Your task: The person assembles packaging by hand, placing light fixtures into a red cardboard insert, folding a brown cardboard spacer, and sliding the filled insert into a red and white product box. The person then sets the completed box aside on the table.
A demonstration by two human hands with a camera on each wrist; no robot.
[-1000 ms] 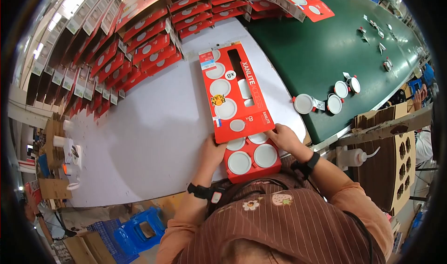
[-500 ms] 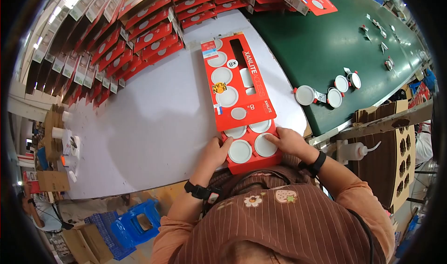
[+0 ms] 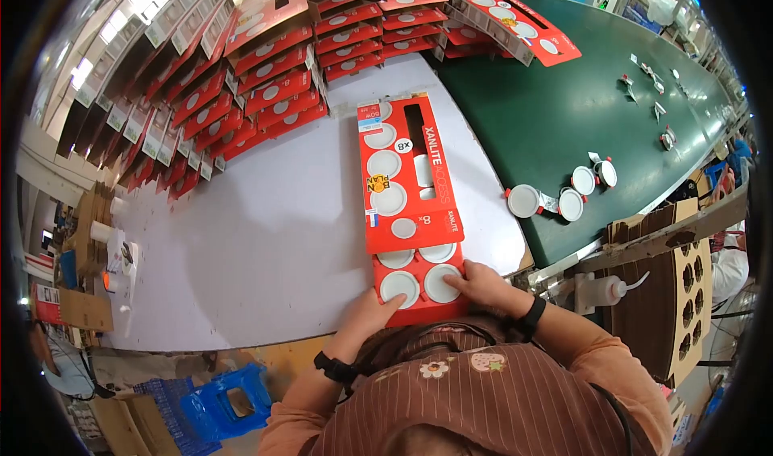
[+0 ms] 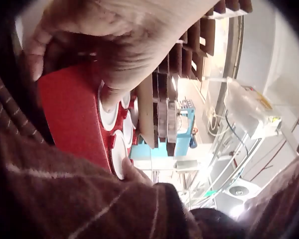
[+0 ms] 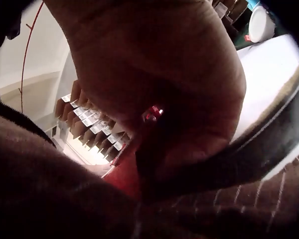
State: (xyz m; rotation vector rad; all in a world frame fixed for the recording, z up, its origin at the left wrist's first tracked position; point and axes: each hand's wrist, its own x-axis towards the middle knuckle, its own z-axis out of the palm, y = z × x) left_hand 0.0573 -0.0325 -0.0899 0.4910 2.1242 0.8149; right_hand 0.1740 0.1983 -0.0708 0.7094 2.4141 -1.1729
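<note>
A red XANLITE carton [image 3: 403,174] lies on the white tabletop, with a red insert [image 3: 427,314] sticking out of its near end. White round downlights [image 3: 442,283] sit in the insert in rows. My left hand [image 3: 370,314] grips the insert's left near corner, thumb over one light. On the opposite side my right hand [image 3: 488,287] holds the insert, its thumb on the other front light. The left wrist view shows the left thumb pressed on a light above the insert's red wall [image 4: 72,104]. In the right wrist view the right hand [image 5: 159,74] hides most of the insert.
Stacked red cartons [image 3: 274,94] line the back left of the table. On the green surface [image 3: 499,126] to the right lie several loose downlights [image 3: 523,202]. A white squeeze bottle [image 3: 604,289] and cardboard sheets [image 3: 644,319] stand at right. A blue plastic stool [image 3: 225,400] is below left.
Both hands have gone from the carton's near edge to the insert's near end, thumbs now on the front lights. More of the insert showed by half a second ago. The head view has tilted up.
</note>
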